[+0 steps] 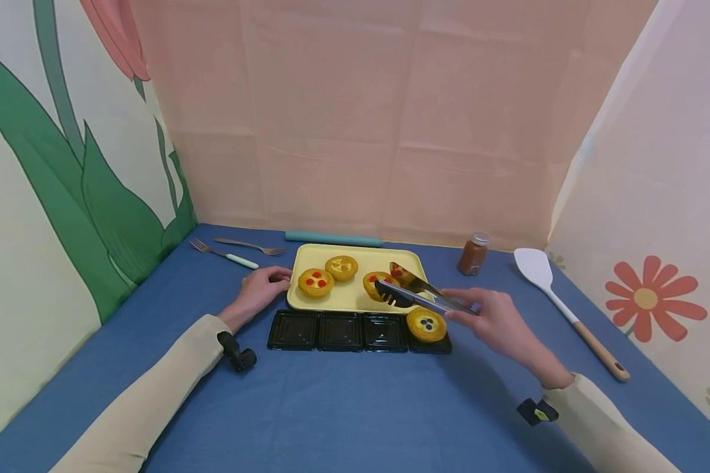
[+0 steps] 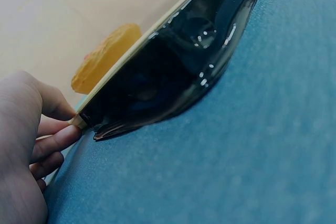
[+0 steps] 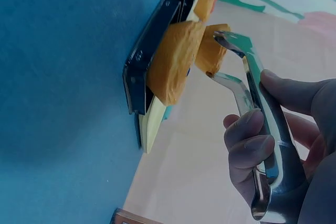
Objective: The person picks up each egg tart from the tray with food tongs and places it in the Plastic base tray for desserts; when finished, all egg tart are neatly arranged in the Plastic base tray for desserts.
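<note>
right fingers [image 3: 251,151] grip metal tongs [image 3: 282,156], tips at a golden tart [image 3: 211,51].

1. Three tarts [image 1: 340,268] are sitting on a tray [image 1: 371,259].
2. A container [image 1: 340,331] is lying at the tray's six o'clock, holding another tart [image 1: 427,326] at its three-o'clock end.
3. Forks [image 1: 242,261] are resting towards ten, a jar [image 1: 473,255] towards two, a spatula [image 1: 577,326] towards three.

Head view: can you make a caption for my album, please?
Left hand grips the yellow tray, right hand holds tongs at a red-dotted tart.
</note>
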Tool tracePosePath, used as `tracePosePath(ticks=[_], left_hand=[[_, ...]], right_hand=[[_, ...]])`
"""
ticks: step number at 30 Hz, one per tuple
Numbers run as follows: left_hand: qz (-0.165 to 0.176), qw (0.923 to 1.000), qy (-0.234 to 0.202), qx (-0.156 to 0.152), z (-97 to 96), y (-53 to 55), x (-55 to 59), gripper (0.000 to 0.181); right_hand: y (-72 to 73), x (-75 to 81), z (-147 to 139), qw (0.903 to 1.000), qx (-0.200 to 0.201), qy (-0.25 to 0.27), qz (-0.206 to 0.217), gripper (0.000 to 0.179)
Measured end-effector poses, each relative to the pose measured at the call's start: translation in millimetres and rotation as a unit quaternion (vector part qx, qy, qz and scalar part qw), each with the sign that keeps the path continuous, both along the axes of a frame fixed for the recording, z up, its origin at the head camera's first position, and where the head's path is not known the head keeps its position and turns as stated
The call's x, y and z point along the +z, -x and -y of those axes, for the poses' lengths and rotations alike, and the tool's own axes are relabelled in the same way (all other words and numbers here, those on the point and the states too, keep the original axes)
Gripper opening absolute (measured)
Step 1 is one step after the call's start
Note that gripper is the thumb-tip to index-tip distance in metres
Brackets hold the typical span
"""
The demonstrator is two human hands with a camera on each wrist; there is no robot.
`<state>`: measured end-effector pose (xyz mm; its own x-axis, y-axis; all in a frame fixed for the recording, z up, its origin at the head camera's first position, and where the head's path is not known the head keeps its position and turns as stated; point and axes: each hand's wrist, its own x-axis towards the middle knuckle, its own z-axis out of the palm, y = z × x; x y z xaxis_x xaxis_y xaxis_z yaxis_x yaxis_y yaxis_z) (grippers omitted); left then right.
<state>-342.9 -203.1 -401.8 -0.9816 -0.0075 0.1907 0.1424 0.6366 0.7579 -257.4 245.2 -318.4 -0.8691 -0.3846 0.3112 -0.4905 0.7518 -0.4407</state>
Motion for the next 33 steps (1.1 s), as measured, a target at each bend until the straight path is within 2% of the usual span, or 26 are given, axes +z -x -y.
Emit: tracePosePath(ticks=[17, 23, 33], left_hand=[[-0.011, 0.9999, 0.004, -0.003, 1.0, 2.0, -1.3, 0.038], [-0.01, 0.9999, 0.002, -0.004, 1.1, 1.7, -2.0, 0.038], [-0.009, 1.0, 0.003, -0.001, 0.2, 0.6, -1.3, 0.038]], right_hand=[[-28.8, -4.2, -5.9, 0.9995, 0.0, -0.004, 0.033, 0.042], [-33.5, -5.1, -9.3, 0.9992, 0.002, -0.003, 0.04, 0.042], [-37.1, -2.2, -11.7, 0.9969, 0.003, -0.002, 0.079, 0.044]])
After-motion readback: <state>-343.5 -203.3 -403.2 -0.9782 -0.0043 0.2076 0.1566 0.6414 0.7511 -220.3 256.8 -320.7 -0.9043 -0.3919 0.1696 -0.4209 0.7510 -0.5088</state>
